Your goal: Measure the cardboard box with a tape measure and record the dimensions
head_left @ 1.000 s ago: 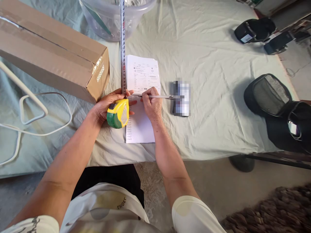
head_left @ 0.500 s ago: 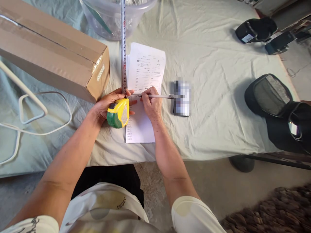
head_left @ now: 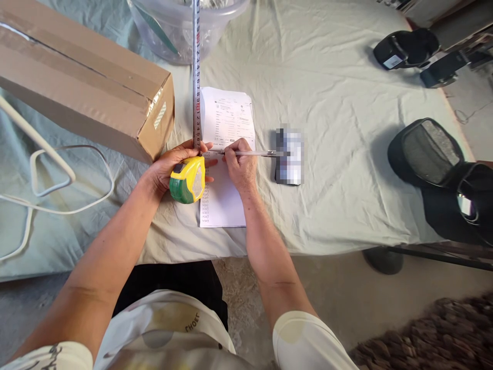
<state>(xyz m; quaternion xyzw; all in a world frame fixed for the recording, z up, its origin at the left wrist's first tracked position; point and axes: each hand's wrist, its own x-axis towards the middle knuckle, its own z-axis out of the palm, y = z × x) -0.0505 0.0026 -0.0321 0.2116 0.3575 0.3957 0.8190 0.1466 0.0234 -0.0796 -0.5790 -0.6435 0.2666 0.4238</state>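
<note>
My left hand (head_left: 157, 169) has the tape measure (head_left: 187, 180) in its grip, and the long metal strip (head_left: 196, 77) runs up by the left edge of the papers (head_left: 227, 205), near the front edge of the worktop (head_left: 327, 205). My right hand (head_left: 242, 167) has its grip closed on the pen (head_left: 256, 153), tip down at the papers, so I think I am writing, and each little pen move calls for flat papers and a steady strip.
</note>
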